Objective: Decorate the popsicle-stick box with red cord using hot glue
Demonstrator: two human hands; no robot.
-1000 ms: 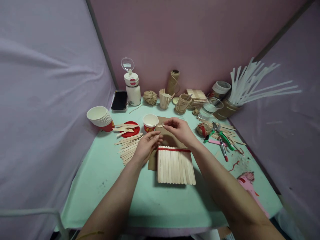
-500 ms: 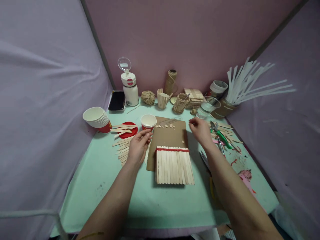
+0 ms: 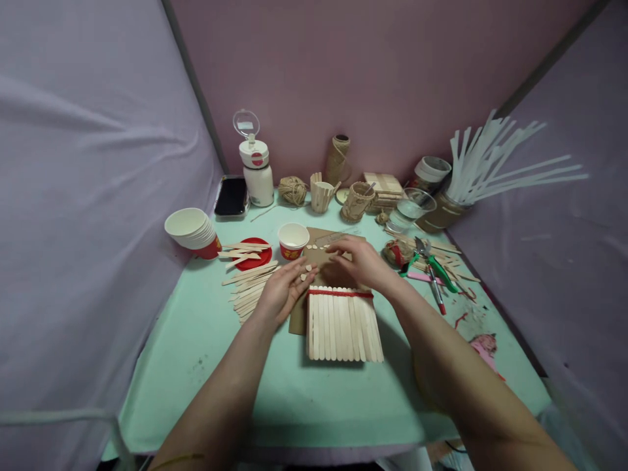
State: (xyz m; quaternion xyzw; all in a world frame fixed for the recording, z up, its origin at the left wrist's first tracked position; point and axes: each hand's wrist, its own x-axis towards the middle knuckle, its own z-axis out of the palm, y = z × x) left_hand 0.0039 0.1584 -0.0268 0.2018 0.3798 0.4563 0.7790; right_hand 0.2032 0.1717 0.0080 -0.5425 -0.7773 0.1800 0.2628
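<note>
a: how are the hands, please?
b: the left hand (image 3: 282,291) is half open, and two small wooden pieces (image 3: 309,268) lie at its fingers. the right hand (image 3: 360,260) is above the brown cardboard (image 3: 298,322); its fingers are bent, with a gap to the thumb. whether its fingertips touch a piece, i cannot tell.
a: and the other pieces?
b: a row of pieces (image 3: 314,247) is on the far part of the cardboard, near the paper cup (image 3: 293,240).
a: what could go wrong?
b: i think the left pieces could slide off if this hand tilts, because nothing seems to pinch them firmly. also, a low right wrist could push the stick panel (image 3: 343,330), which overlaps the near part of the cardboard.
a: and the surface, the room?
b: the pale green tablecloth (image 3: 304,409) is crowded: loose sticks (image 3: 249,291) at left, green-handled pruners (image 3: 443,273) at right, a twine ball (image 3: 293,190) behind. the back wall (image 3: 338,72) is pink, and lilac cloth (image 3: 83,176) hangs on both sides.
</note>
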